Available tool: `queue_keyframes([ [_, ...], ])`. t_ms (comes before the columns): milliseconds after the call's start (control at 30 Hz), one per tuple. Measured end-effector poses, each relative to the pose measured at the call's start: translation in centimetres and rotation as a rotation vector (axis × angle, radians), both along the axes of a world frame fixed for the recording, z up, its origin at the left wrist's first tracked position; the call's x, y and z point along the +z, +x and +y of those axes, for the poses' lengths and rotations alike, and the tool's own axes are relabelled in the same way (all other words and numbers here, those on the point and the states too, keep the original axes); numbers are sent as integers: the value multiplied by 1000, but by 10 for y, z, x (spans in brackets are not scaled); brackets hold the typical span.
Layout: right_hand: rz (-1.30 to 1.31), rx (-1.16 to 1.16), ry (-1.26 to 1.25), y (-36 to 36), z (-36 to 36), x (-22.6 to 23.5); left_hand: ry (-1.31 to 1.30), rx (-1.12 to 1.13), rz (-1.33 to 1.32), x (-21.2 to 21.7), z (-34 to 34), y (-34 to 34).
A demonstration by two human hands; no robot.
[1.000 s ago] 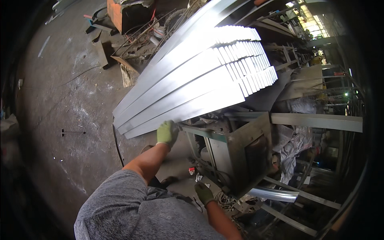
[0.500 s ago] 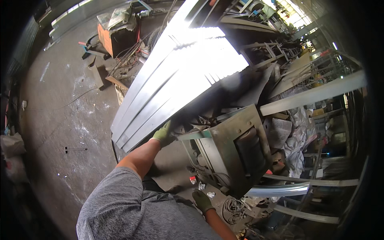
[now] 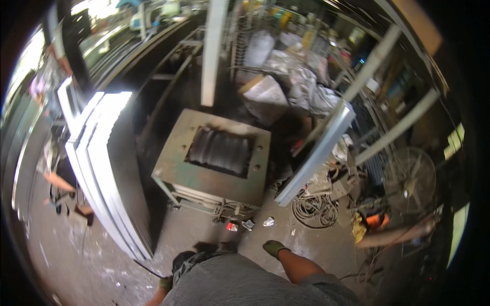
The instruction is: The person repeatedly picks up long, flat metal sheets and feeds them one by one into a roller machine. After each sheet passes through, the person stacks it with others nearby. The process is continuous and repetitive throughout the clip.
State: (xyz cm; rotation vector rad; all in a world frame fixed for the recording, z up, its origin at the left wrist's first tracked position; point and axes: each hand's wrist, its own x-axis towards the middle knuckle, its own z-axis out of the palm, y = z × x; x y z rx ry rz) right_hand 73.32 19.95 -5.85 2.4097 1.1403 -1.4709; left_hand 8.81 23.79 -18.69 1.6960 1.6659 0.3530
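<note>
My left hand [image 3: 166, 283], in a green glove, is low beside my grey shirt, partly covered by it. A thin dark rod or edge [image 3: 148, 269] runs up to it; whether the hand holds this cannot be made out, as its fingers are blurred. To the left stands a stack of long, bright ribbed metal sheets [image 3: 109, 188], its lower end just above that hand. My right hand [image 3: 274, 248], also gloved, hangs at my right side above the floor with loosely extended fingers and nothing visible in it. Ahead is a worn green metal machine [image 3: 171, 153] with a dark roller [image 3: 222, 149].
A pale post [image 3: 212, 56] rises behind the machine. A shiny metal profile [image 3: 319, 153] slants at its right, above coiled cable [image 3: 314, 209]. Farther right is a round fan [image 3: 410, 179]. Crumpled wrappers [image 3: 248, 224] lie on the floor [image 3: 204, 229]; silvery sacks [image 3: 306, 76] pile up behind.
My view has swung to the right, so the machine now sits near the centre and the sheets at the left. My left hand has come off the sheets' edge and down beside my body.
</note>
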Motion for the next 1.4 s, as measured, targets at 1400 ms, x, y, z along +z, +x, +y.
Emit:
queue_keyframes([
  [1400,-742,-932,956,563,309,68,-559,314,329,163,55,244],
])
